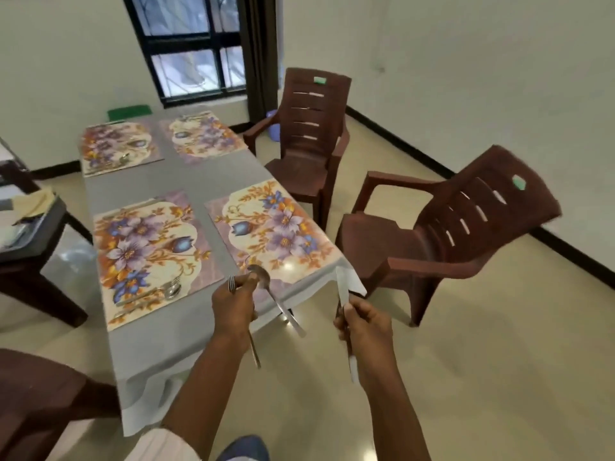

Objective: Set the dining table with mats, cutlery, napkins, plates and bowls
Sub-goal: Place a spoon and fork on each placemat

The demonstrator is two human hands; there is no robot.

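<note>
Several floral mats lie on the grey-clothed table (186, 331). The near right mat (273, 231) is bare. The near left mat (149, 251) carries a fork and spoon (171, 289) at its near end. Cutlery also lies on the far left mat (116, 148) and at the far edge of the far right mat (203, 134). My left hand (234, 307) grips a fork (232, 283) and a spoon (276, 297) just off the table's near right corner. My right hand (362, 322) holds a knife (342, 291), blade up, beside that corner.
Two brown plastic chairs (309, 151) (459, 237) stand right of the table. A dark side table (36, 247) with a tray and cloth is at the left. Another brown chair (36, 394) is at the bottom left. A green board (129, 112) lies at the table's far end.
</note>
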